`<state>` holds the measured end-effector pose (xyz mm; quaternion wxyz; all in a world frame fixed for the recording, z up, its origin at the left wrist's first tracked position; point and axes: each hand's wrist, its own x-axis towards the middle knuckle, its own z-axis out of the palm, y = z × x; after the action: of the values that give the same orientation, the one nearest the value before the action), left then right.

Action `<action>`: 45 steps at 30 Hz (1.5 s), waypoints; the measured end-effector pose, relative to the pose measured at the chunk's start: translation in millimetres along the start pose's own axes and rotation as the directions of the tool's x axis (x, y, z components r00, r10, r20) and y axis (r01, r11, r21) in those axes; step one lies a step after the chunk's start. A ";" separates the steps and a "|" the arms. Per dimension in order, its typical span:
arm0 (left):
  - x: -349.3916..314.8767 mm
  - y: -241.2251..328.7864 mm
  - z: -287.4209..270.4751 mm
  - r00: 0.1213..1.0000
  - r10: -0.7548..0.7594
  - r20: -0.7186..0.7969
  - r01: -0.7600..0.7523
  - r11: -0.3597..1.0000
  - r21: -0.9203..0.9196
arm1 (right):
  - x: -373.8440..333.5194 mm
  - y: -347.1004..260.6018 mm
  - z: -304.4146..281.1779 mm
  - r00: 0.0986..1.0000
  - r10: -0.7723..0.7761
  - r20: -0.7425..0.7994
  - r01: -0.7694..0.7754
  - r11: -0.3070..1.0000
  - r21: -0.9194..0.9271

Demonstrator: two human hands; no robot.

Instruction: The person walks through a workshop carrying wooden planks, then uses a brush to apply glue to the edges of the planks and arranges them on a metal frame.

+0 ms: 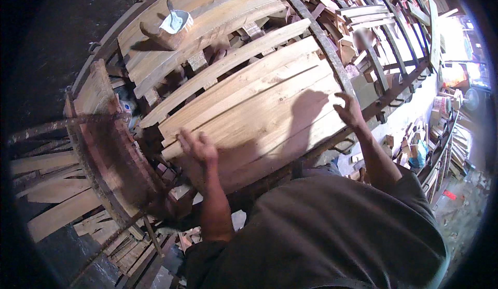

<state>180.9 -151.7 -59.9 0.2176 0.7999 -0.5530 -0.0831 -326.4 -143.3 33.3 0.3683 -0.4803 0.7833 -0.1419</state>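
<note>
Several pale wooden boards lie side by side on a metal frame in front of me, with dark gaps between some of them. My left hand is at their left end, its fingers spread and holding nothing. Over at the right end, my right hand is raised by the boards' corner, thumb and fingers apart and slightly bent. Its shadow falls across the boards. A separate narrow board lies just beyond them. Farther off, a cut-open tub of white paste, with a spatula-like tool standing in it, rests on another set of boards.
Dark metal bars cross the frame to the right. Wood offcuts are heaped beyond them. Loose planks are stacked at the lower left, beside a rusty curved metal edge. A fan stands at the far right.
</note>
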 end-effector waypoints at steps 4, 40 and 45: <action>-41.4 32.5 -19.9 0.963 0.156 0.222 -0.194 0.968 0.162 | -108.1 32.2 19.5 0.930 -0.345 -0.130 0.300 0.912 -0.279; -546.6 -32.7 -186.1 0.513 -0.298 0.805 0.388 0.917 0.092 | -406.5 489.3 89.1 0.885 0.254 0.389 -0.224 0.967 -0.122; -548.0 -50.4 -208.4 0.430 -0.352 0.832 0.419 0.894 0.162 | -400.0 484.5 77.8 0.898 0.276 0.341 -0.265 0.961 -0.081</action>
<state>96.3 421.1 44.7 -0.0745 0.7542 -0.3870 -0.5253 -477.9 451.2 -123.1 0.5096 -0.3903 0.7667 0.0110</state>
